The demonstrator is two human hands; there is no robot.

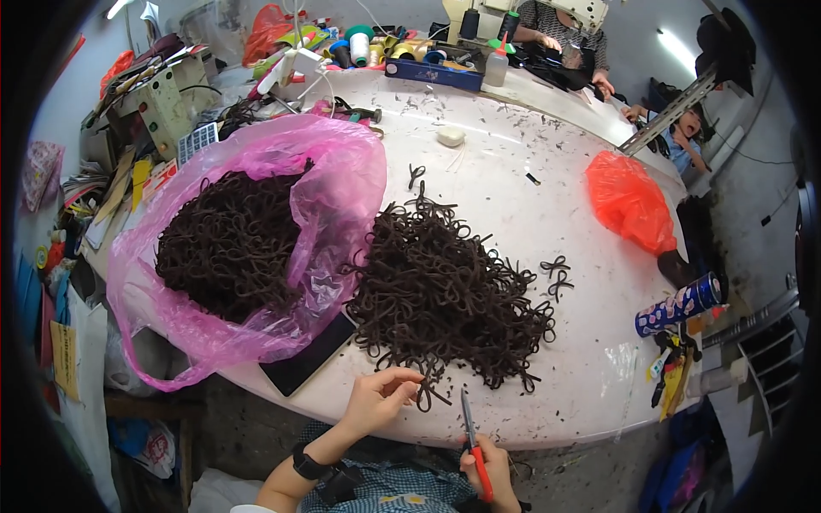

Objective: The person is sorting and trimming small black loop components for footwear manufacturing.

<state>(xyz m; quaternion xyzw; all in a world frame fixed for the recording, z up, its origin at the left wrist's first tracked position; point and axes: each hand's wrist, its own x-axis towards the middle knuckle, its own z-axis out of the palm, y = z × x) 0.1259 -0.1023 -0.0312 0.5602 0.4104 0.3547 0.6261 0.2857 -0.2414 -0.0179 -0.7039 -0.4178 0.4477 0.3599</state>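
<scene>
At the table's near edge my left hand (pixel 376 402) pinches a dark brown looped cord piece (pixel 427 398) between thumb and fingertips. Just to its right, my right hand (pixel 498 479) grips red-handled scissors (pixel 469 421), blades pointing up and away from me. The blades are apart from the cord piece and look nearly closed. Beyond both hands lies a large heap of similar brown cord loops (pixel 445 291). On the left, a pink plastic bag (pixel 342 175) lies open around another mass of brown cord loops (pixel 231 244).
A flat black device (pixel 310 359) lies partly under the bag. Farther off stand a blue tray of thread spools (pixel 434 73), a bottle (pixel 496 67) and a small white lump (pixel 450 136). Right are a red bag (pixel 629 201) and a blue can (pixel 680 305). Two other people are at the back right.
</scene>
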